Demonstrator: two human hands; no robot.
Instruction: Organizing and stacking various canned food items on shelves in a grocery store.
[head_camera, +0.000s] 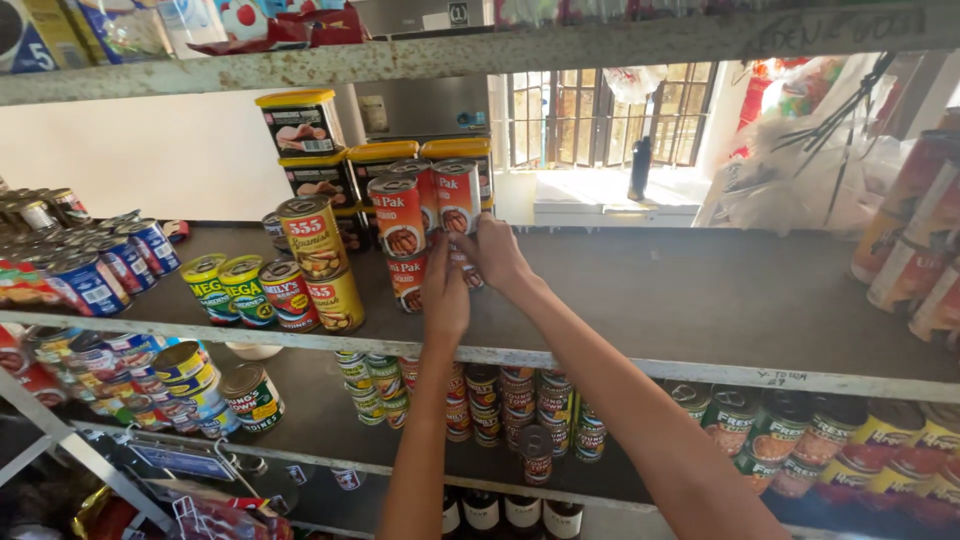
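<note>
Red-labelled stacked cans (428, 225) gripped by left hand (446, 290) and right hand (497, 252) on shelf (700, 300).

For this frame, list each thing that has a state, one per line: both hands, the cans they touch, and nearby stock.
left hand: on the lower red cans, fingers closed around one
right hand: gripping a can in the red stack
red cans: upright, stacked two high
yellow cans: upright, stacked two high
rectangular tins: stacked at the back
shelf: bare on its right part
</note>
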